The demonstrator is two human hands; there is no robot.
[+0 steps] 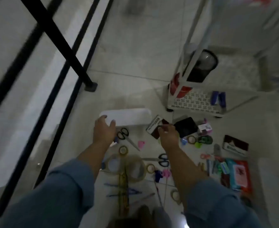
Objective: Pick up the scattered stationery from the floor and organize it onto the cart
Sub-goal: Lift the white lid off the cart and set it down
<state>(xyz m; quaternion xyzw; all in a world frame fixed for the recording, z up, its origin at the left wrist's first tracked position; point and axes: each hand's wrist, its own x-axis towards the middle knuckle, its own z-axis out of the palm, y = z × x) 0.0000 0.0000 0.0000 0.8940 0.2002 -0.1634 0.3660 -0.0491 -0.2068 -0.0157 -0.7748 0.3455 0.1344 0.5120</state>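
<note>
Our left hand [104, 130] held the left end of the white tray [129, 118], while our right hand [167, 134] pinched a small red-and-white box [154, 127] beside it.

1. Long box [129, 118], centre: plain white.
2. Small box [153, 129], just to its right: maroon and white, with dark print.
3. Cart tray [193, 102], right: white with rows of dark marks.
4. Scissors [122, 133], centre: black handles.
5. Sleeves [66, 195], bottom: blue.
</note>
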